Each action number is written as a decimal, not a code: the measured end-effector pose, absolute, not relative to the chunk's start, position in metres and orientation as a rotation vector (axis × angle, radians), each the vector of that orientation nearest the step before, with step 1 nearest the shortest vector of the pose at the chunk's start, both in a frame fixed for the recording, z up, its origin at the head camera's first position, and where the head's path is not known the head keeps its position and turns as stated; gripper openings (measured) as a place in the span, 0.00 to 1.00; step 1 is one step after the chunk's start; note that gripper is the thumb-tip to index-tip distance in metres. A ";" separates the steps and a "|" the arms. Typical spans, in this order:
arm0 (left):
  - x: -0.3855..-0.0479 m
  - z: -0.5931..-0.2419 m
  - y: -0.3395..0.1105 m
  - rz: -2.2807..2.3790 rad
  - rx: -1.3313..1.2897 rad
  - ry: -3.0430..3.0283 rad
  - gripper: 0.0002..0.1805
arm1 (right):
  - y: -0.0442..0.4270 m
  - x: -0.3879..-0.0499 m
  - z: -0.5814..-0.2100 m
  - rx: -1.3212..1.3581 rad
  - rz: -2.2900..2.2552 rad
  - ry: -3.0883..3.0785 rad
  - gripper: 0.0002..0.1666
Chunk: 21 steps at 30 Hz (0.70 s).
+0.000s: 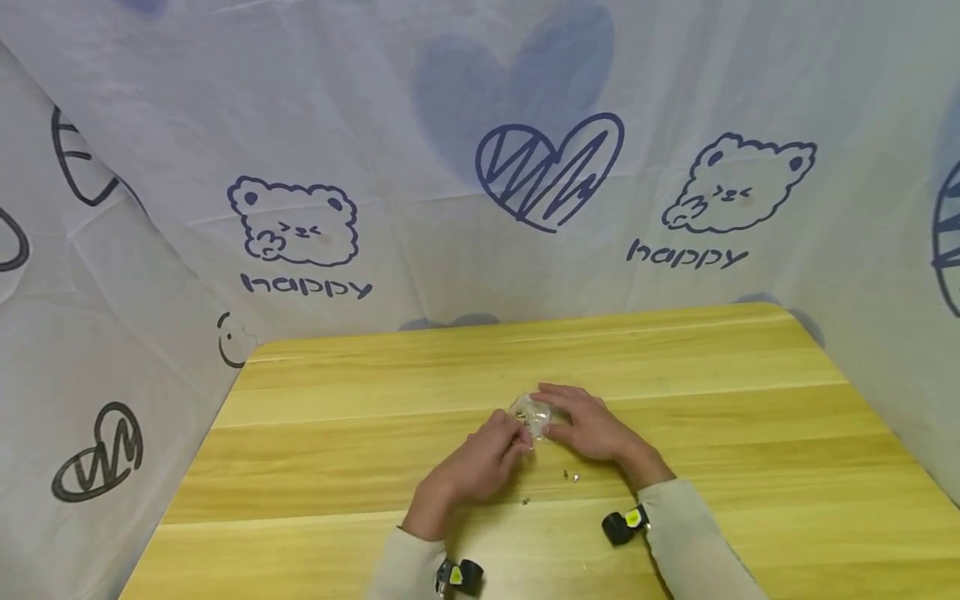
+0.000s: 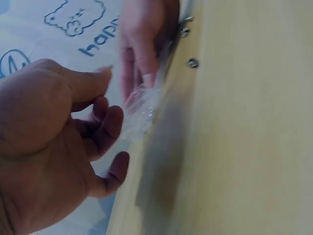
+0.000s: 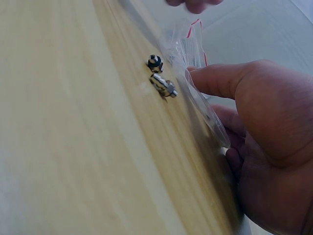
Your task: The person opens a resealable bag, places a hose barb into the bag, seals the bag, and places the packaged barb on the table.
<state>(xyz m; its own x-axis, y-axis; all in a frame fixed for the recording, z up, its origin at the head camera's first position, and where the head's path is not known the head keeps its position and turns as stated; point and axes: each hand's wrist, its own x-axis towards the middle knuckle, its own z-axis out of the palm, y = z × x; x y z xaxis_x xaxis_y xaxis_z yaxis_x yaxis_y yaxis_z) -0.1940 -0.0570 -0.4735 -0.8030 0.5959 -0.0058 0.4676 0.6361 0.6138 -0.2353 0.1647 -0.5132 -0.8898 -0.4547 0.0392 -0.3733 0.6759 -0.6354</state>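
Note:
A small clear zip bag [image 1: 540, 412] with a red stripe at its mouth [image 3: 204, 55] is held low over the table by my right hand [image 1: 596, 429], thumb on one side and fingers on the other. Small brass-coloured pieces show through the plastic in the head view. Close to the bag's left side is my left hand [image 1: 483, 458]; its thumb and forefinger meet at a tiny glinting metal piece [image 2: 111, 66], mostly hidden, while the other fingers curl loosely. Between the forearms lie small metal fittings [image 3: 164, 85], silver and dark, with another fitting [image 1: 526, 502] nearer me.
The wood-grain table [image 1: 337, 400] extends around both hands. Behind it and at the sides hangs a white cloth [image 1: 420, 217] printed with hearts and bears. Each wrist carries a black camera [image 1: 618, 527] on a strap.

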 end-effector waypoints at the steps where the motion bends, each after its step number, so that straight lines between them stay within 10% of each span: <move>1: -0.195 -0.472 -0.058 0.948 0.862 2.652 0.08 | 0.165 -0.235 -0.513 -0.686 -1.007 2.762 0.30; 21: -0.225 -0.484 -0.055 1.014 0.708 2.860 0.07 | 0.165 -0.236 -0.512 -0.698 -1.020 2.766 0.29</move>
